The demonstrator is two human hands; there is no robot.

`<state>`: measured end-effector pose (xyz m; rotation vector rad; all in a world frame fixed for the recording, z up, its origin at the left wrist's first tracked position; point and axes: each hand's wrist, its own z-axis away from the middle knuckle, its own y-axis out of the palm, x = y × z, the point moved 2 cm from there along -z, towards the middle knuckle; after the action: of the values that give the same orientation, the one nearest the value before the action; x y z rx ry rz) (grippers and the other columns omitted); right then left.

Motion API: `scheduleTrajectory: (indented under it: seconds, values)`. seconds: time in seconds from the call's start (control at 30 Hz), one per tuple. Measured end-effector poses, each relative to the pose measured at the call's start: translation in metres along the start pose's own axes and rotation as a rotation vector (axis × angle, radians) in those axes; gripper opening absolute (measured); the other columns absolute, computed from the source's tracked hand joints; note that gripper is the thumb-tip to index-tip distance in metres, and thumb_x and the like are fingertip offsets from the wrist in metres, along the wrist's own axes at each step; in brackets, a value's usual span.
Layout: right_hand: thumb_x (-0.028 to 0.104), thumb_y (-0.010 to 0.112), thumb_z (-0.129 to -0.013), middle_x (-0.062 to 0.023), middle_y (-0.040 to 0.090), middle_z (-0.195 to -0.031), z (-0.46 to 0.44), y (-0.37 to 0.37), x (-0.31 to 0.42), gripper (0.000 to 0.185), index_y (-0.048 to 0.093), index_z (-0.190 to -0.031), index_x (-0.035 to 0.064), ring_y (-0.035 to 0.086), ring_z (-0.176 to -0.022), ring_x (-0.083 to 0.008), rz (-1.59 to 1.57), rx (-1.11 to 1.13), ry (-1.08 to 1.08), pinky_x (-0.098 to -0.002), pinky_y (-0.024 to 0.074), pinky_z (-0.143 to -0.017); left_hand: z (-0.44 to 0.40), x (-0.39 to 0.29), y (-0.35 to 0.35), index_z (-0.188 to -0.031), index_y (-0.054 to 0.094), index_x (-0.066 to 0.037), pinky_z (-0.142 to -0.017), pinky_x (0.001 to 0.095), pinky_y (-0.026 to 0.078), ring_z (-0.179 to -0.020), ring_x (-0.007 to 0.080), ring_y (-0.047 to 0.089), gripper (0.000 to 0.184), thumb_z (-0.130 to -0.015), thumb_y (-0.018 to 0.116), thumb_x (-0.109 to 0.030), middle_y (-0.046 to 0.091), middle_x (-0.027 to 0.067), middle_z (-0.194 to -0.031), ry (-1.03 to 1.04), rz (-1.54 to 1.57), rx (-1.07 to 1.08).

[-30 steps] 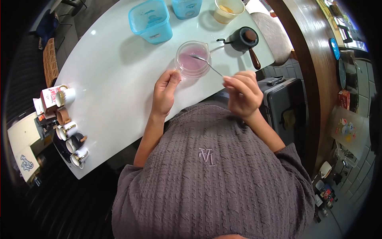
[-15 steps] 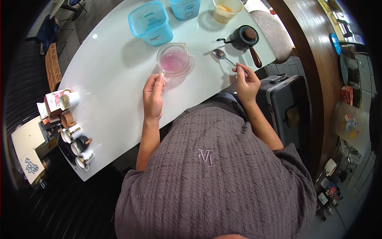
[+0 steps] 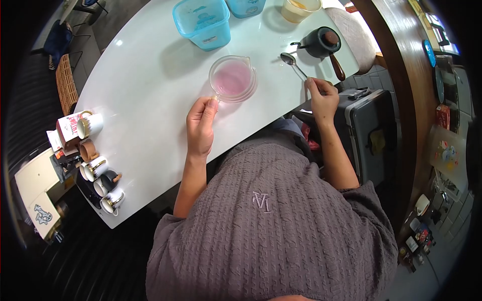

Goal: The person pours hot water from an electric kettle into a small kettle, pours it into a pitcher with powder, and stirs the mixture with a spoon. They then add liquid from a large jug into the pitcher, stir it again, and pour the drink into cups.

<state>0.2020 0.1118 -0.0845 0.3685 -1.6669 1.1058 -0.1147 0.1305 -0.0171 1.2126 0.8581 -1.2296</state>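
Observation:
My left hand (image 3: 202,124) is closed on the handle of a clear spouted measuring cup (image 3: 234,79), which has pink liquid in it. The cup is over the white table, its spout pointing away from me; I cannot tell whether its base touches the surface. Between the thumb and fingers of my right hand (image 3: 324,98) is the handle of a metal spoon (image 3: 296,65). The spoon's bowl points away from me. Just beyond it stands a small dark pot (image 3: 321,42) with a wooden side handle and a brown lid knob.
Two blue plastic containers (image 3: 203,27) and a clear tub (image 3: 300,10) stand along the far side of the white table (image 3: 145,115). Several mugs (image 3: 90,125) line its left end. A dark case (image 3: 369,135) is beside the table on the right.
The view has shifted, so the table's things appear further right. My left hand still holds the measuring cup. My right fingers now sit nearer the end of the spoon's handle.

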Motion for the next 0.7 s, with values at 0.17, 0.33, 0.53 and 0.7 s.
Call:
scheduleTrajectory:
  seconds: [0.17, 0.33, 0.53, 0.7]
  values:
    - [0.028, 0.073, -0.077, -0.0008, 0.067, -0.088, 0.006, 0.006, 0.007, 0.013, 0.075, -0.083, 0.0170, 0.054, -0.093, -0.0210, 0.313, -0.091, -0.193, -0.0390, 0.0369, -0.084, -0.002, 0.000, -0.008, -0.088, 0.060, -0.004, -0.062, 0.0179, 0.029, -0.069, 0.0020, 0.034, 0.019, -0.097, 0.053, -0.019, 0.044, -0.0079, -0.074, -0.014, 0.002, 0.038]
    - [0.031, 0.073, -0.077, 0.0033, 0.066, -0.086, 0.003, 0.006, 0.008, 0.012, 0.075, -0.082, 0.0200, 0.053, -0.093, -0.0189, 0.371, -0.099, -0.230, -0.0398, 0.0304, -0.084, -0.002, -0.001, -0.007, -0.088, 0.058, -0.005, -0.062, 0.0185, 0.029, -0.068, 0.0029, 0.033, 0.019, -0.099, 0.051, -0.019, 0.042, -0.0074, -0.073, -0.020, 0.044, 0.105]
    - [0.030, 0.074, -0.076, 0.0052, 0.066, -0.084, 0.003, 0.006, 0.009, 0.011, 0.075, -0.081, 0.0211, 0.052, -0.092, -0.0179, 0.376, -0.124, -0.275, -0.0399, 0.0290, -0.083, 0.010, -0.016, 0.011, -0.087, 0.052, -0.007, -0.064, 0.0199, 0.031, -0.069, 0.0050, 0.033, 0.020, -0.101, 0.047, -0.020, 0.042, -0.0058, -0.075, 0.037, 0.025, 0.174]
    - [0.030, 0.074, -0.075, 0.0040, 0.066, -0.082, 0.004, 0.002, -0.003, 0.013, 0.075, -0.083, 0.0196, 0.054, -0.090, -0.0166, 0.325, -0.166, -0.323, -0.0376, 0.0316, -0.082, 0.027, -0.033, 0.042, -0.085, 0.049, -0.008, -0.066, 0.0202, 0.033, -0.069, 0.0059, 0.035, 0.022, -0.102, 0.044, -0.020, 0.042, -0.0044, -0.076, 0.071, -0.048, 0.165]
